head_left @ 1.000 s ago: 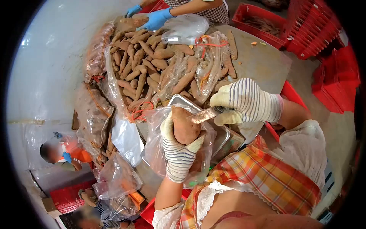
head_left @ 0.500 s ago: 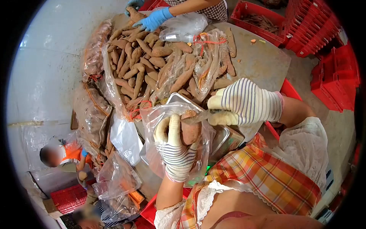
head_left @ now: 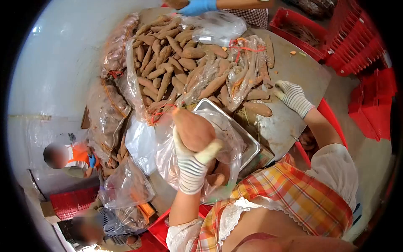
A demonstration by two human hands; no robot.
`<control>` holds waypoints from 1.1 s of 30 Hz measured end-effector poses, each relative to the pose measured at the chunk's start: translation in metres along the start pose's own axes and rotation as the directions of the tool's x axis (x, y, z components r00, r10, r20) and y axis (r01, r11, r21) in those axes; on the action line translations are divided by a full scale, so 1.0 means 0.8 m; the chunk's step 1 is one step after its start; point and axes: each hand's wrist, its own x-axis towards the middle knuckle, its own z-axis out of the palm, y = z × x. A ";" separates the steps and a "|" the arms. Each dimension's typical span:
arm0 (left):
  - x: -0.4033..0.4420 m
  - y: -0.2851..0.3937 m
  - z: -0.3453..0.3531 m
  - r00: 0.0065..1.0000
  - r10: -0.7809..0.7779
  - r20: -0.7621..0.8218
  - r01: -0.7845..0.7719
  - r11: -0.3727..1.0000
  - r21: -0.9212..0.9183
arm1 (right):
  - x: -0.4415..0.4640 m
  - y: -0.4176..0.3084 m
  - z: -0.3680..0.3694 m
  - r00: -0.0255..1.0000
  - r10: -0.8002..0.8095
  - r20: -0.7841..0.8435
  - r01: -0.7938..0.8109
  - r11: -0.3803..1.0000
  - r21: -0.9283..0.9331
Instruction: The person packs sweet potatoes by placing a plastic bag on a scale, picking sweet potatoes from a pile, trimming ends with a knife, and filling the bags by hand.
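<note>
A large sweet potato [head_left: 194, 129], orange at its trimmed tip, is gripped in my gloved left hand [head_left: 193, 166], fingers on one side and thumb on the other. Below it, a clear plastic bag [head_left: 166, 166] with sweet potatoes in it lies over a metal tray [head_left: 252, 147]. My gloved right hand [head_left: 294, 98] is off to the right above the metal table, near the loose sweet potato [head_left: 257, 109]. Its fingers are curled in; whether a knife is in them is hidden. A heap of sweet potatoes [head_left: 168, 63] lies beyond the tray, partly in torn plastic.
Full plastic sacks [head_left: 107, 117] line the left side. Across the table is a co-worker's blue-gloved hand [head_left: 199, 7]. Red crates [head_left: 352, 38] are stacked at right. Two other people are at lower left, one in an orange vest [head_left: 82, 154].
My right hand has drawn away from the sweet potato to the right, and its knife no longer shows. My left hand has tilted the sweet potato up. The co-worker's hand has shifted right.
</note>
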 end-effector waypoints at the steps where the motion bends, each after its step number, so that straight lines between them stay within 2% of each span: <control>1: 0.009 -0.001 -0.003 0.973 -0.205 0.107 0.231 0.888 -0.397 | -0.003 0.000 -0.001 0.994 0.023 -0.103 -0.019 0.999 0.038; 2: 0.015 -0.002 -0.004 0.901 -0.330 0.283 0.430 0.580 -0.692 | 0.001 -0.003 0.001 0.995 0.009 -0.103 -0.006 0.999 0.035; 3: 0.016 0.007 -0.001 0.881 -0.370 0.295 0.453 0.484 -0.748 | 0.007 -0.004 0.006 0.961 -0.055 -0.270 0.092 0.987 0.129; 4: 0.020 0.011 0.000 0.884 -0.368 0.288 0.447 0.485 -0.752 | 0.013 -0.005 0.011 0.897 -0.093 -0.433 0.198 0.959 0.204; 5: 0.025 0.014 0.003 0.866 -0.407 0.289 0.448 0.378 -0.810 | 0.021 -0.016 0.016 0.897 -0.060 -0.438 0.223 0.917 0.331; 6: 0.028 0.015 0.007 0.844 -0.445 0.299 0.442 0.264 -0.857 | 0.019 -0.044 0.006 0.985 0.080 -0.153 0.073 0.612 0.787; 7: 0.030 0.014 0.012 0.831 -0.470 0.297 0.435 0.219 -0.873 | 0.024 -0.053 0.018 0.993 -0.038 -0.112 0.118 0.379 0.918; 8: 0.029 0.015 0.014 0.828 -0.469 0.309 0.445 0.212 -0.870 | 0.008 -0.090 -0.006 0.993 -0.111 0.046 -0.022 0.203 0.979; 9: 0.027 0.017 0.015 0.819 -0.434 0.375 0.488 0.184 -0.853 | -0.008 -0.130 -0.029 0.961 -0.207 0.183 -0.180 0.031 0.983; 10: 0.025 0.018 0.014 0.807 -0.395 0.439 0.530 0.158 -0.833 | -0.004 -0.142 -0.022 0.915 -0.347 0.205 -0.223 -0.014 0.975; 11: 0.024 0.012 0.011 0.792 -0.346 0.502 0.577 0.159 -0.801 | 0.016 -0.152 0.030 0.924 -0.382 0.025 -0.099 -0.174 0.980; 12: 0.022 0.012 0.009 0.792 -0.339 0.508 0.579 0.155 -0.800 | 0.006 -0.177 0.008 0.926 -0.339 0.166 -0.269 -0.284 0.920; 13: 0.021 0.013 0.007 0.784 -0.371 0.497 0.584 0.171 -0.794 | 0.016 -0.168 0.015 0.859 -0.466 0.213 -0.417 -0.394 0.819; 15: 0.018 0.012 0.000 0.787 -0.412 0.459 0.569 0.198 -0.798 | 0.046 -0.153 0.045 0.776 -0.590 0.224 -0.554 -0.467 0.689; 17: 0.016 0.006 -0.011 0.784 -0.451 0.427 0.560 0.218 -0.799 | 0.072 -0.151 0.052 0.839 -0.380 0.390 -0.545 -0.585 0.601; 18: 0.012 0.002 -0.018 0.770 -0.503 0.393 0.560 0.237 -0.793 | 0.075 -0.147 0.045 0.839 -0.377 0.393 -0.544 -0.583 0.603; 19: 0.008 -0.001 -0.024 0.769 -0.502 0.395 0.564 0.243 -0.789 | 0.079 -0.142 0.037 0.796 -0.541 0.272 -0.573 -0.529 0.626; 20: 0.005 -0.005 -0.030 0.770 -0.500 0.396 0.563 0.240 -0.791 | 0.085 -0.141 0.026 0.711 -0.687 0.147 -0.590 -0.471 0.656; 22: -0.003 -0.011 -0.041 0.777 -0.476 0.412 0.550 0.195 -0.812 | 0.117 -0.142 0.032 0.837 -0.509 0.201 -0.507 -0.585 0.633; 24: -0.011 -0.011 -0.049 0.789 -0.492 0.368 0.521 0.219 -0.825 | 0.141 -0.145 0.016 0.853 -0.509 0.118 -0.468 -0.644 0.605; 25: -0.015 -0.012 -0.054 0.793 -0.498 0.350 0.505 0.217 -0.835 | 0.167 -0.151 0.018 0.902 -0.342 0.262 -0.431 -0.698 0.572; 26: -0.018 -0.014 -0.059 0.798 -0.503 0.333 0.488 0.212 -0.847 | 0.184 -0.154 0.017 0.897 -0.356 0.261 -0.440 -0.686 0.579; 27: -0.023 -0.016 -0.065 0.803 -0.485 0.345 0.467 0.156 -0.870 | 0.199 -0.156 0.015 0.926 -0.277 0.255 -0.377 -0.656 0.654; 28: -0.026 -0.016 -0.070 0.814 -0.480 0.328 0.447 0.155 -0.881 | 0.214 -0.161 0.013 0.950 -0.201 0.238 -0.312 -0.614 0.725; 29: -0.030 -0.015 -0.074 0.822 -0.479 0.309 0.436 0.178 -0.882 | 0.228 -0.168 0.010 0.954 -0.169 0.247 -0.297 -0.636 0.712; 30: -0.034 -0.015 -0.079 0.829 -0.480 0.288 0.423 0.201 -0.883 | 0.239 -0.172 0.006 0.950 -0.190 0.248 -0.312 -0.622 0.718; 32: -0.042 -0.010 -0.089 0.832 -0.498 0.244 0.372 0.176 -0.911 | 0.257 -0.182 -0.001 0.941 0.000 0.339 -0.286 -0.537 0.794; 33: -0.044 -0.008 -0.094 0.828 -0.508 0.237 0.363 0.165 -0.917 | 0.274 -0.183 0.005 0.943 0.010 0.331 -0.271 -0.553 0.788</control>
